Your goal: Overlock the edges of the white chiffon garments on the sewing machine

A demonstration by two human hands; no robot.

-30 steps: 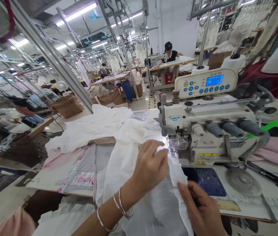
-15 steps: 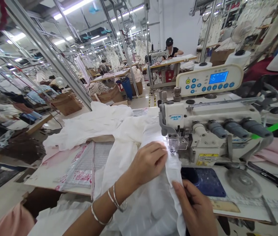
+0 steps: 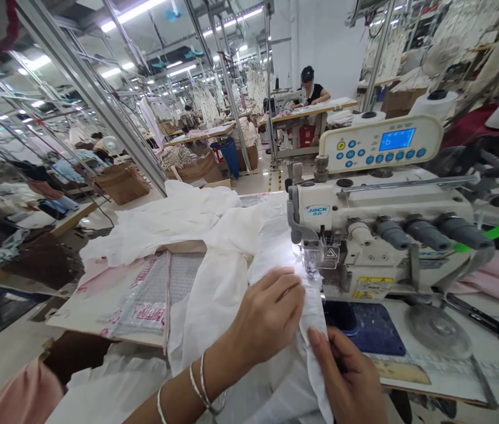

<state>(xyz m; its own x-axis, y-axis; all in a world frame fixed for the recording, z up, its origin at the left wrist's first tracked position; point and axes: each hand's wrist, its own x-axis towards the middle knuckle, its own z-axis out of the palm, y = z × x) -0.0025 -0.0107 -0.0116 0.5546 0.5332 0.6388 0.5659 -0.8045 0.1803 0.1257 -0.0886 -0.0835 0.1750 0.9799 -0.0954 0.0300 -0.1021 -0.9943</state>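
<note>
White fabric (image 3: 227, 265) spreads over the table and runs under the presser foot of an overlock sewing machine (image 3: 382, 218). My left hand (image 3: 271, 315), with bangles on the wrist, is closed on the fabric just in front of the needle area. Its fingertips are partly hidden behind the knuckles. Lower and to the right, my right hand (image 3: 346, 371) pinches the fabric's right edge between thumb and fingers. A lit spot shows on the cloth beside the clear needle guard (image 3: 320, 254).
Black tweezers (image 3: 488, 321) lie on the machine table at right, near pink fabric (image 3: 496, 271). A control panel (image 3: 382, 144) tops the machine, with thread cones (image 3: 435, 106) behind it. Another person (image 3: 313, 91) sits at a sewing machine farther back.
My left hand has come slightly back toward me, away from the needle. The right hand keeps its pinch at the fabric edge. The view has shifted a little.
</note>
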